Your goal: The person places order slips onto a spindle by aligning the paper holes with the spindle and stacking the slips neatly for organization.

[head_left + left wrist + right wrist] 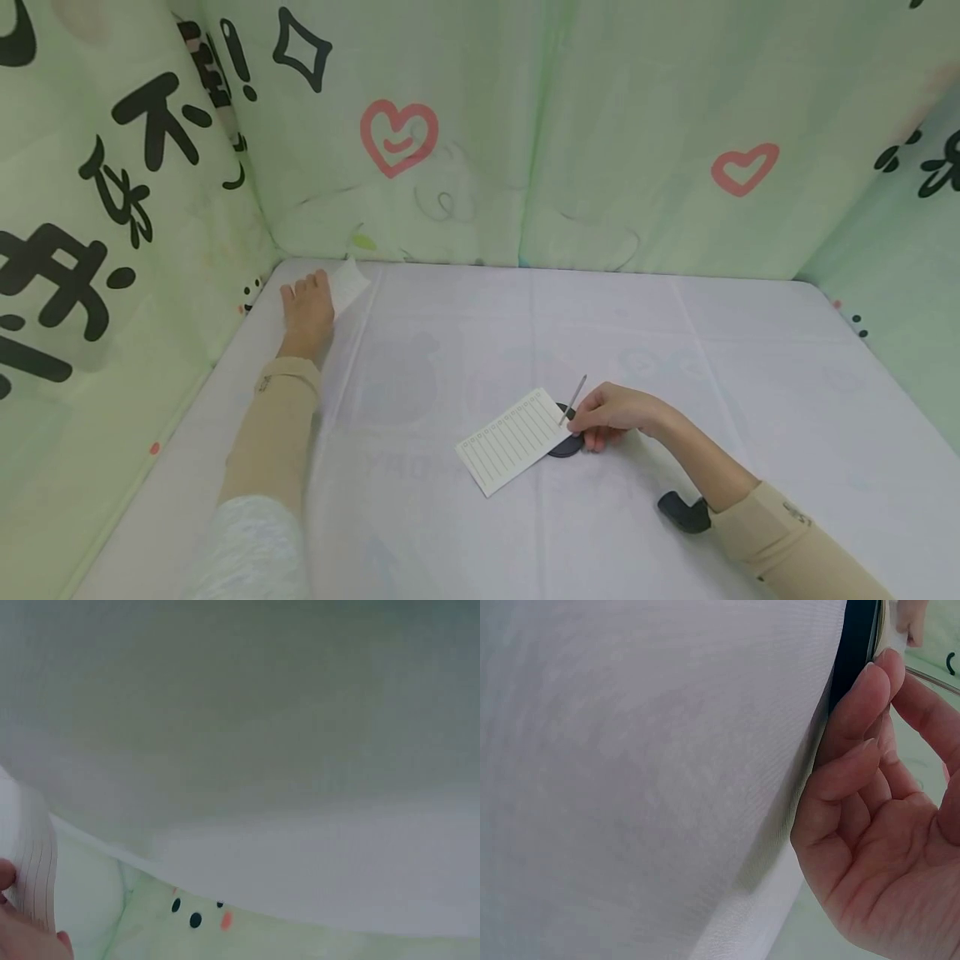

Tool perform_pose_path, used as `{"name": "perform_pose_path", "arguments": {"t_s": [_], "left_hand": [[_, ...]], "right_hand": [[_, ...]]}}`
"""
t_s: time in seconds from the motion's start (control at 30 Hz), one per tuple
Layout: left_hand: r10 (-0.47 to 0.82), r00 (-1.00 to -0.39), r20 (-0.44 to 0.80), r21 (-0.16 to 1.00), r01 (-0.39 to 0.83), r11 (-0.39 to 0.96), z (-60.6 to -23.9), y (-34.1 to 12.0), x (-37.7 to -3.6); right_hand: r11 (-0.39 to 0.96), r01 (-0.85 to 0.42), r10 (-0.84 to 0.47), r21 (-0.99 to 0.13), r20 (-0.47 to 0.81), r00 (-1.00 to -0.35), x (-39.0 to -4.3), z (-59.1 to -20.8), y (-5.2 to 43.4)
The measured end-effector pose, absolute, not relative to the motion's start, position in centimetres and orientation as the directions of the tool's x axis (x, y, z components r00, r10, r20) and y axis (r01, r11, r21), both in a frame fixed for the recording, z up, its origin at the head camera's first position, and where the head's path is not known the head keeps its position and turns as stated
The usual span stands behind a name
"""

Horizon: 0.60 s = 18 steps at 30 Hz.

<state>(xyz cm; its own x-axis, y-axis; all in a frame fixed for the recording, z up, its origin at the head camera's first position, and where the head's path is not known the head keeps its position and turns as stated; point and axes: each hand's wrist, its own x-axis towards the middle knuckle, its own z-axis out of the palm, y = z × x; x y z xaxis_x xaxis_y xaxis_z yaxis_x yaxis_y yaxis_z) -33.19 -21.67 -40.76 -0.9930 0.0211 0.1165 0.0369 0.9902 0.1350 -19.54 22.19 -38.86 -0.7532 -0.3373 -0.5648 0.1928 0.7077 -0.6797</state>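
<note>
A lined paper sheet [512,443] lies tilted over a small black round base [567,447]. A thin metal rod [577,392] rises at the sheet's right corner, looking like a receipt spike. My right hand [618,414] pinches the sheet's right corner beside the rod. In the right wrist view, its fingertips [885,671] meet the paper's edge next to the dark base. At the table's far left corner, my left hand [308,317] holds another white sheet [348,287]. The left wrist view shows that sheet [34,855] lined and bent, with fingertips at its edge.
A white cloth covers the table [420,358]. Pale green curtains [480,200] with black characters and red hearts stand along the back and sides. A black curved piece [686,512] shows beside the right sleeve's cuff.
</note>
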Motion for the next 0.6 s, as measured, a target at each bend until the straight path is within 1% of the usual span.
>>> {"name": "perform_pose_path", "arguments": {"t_s": [0.07, 0.13, 0.23, 0.33, 0.4, 0.5, 0.6], "left_hand": [[-0.009, -0.991, 0.131, 0.150, 0.011, 0.989, -40.4, -21.8, -33.2], [-0.058, -0.989, 0.132, 0.207, -0.030, 0.978, -40.0, -22.1, -33.3], [-0.145, -0.983, 0.111, 0.375, -0.094, 0.922, -39.6, -22.4, -33.6], [-0.214, -0.974, 0.070, 0.565, -0.138, 0.814, -38.9, -22.4, -33.4], [-0.239, -0.970, 0.039, 0.685, -0.148, 0.713, -38.4, -22.2, -33.3], [-0.253, -0.967, 0.000, 0.799, -0.152, 0.581, -37.8, -21.7, -33.3], [-0.233, -0.971, -0.055, 0.857, -0.165, 0.488, -37.3, -20.9, -33.3]], "right_hand": [[0.707, 0.193, -0.339, -0.681, -0.565, -0.752, -19.5, -38.9, 22.2], [0.707, 0.190, -0.340, -0.681, -0.564, -0.753, -19.5, -38.8, 22.2], [0.711, 0.188, -0.338, -0.678, -0.564, -0.754, -19.5, -38.8, 22.2], [0.713, 0.185, -0.338, -0.677, -0.562, -0.755, -19.5, -38.8, 22.2], [0.713, 0.184, -0.338, -0.677, -0.562, -0.755, -19.4, -38.7, 22.1], [0.711, 0.181, -0.344, -0.679, -0.561, -0.753, -19.4, -38.7, 22.1], [0.710, 0.180, -0.349, -0.681, -0.562, -0.750, -19.4, -38.6, 22.1]]}}
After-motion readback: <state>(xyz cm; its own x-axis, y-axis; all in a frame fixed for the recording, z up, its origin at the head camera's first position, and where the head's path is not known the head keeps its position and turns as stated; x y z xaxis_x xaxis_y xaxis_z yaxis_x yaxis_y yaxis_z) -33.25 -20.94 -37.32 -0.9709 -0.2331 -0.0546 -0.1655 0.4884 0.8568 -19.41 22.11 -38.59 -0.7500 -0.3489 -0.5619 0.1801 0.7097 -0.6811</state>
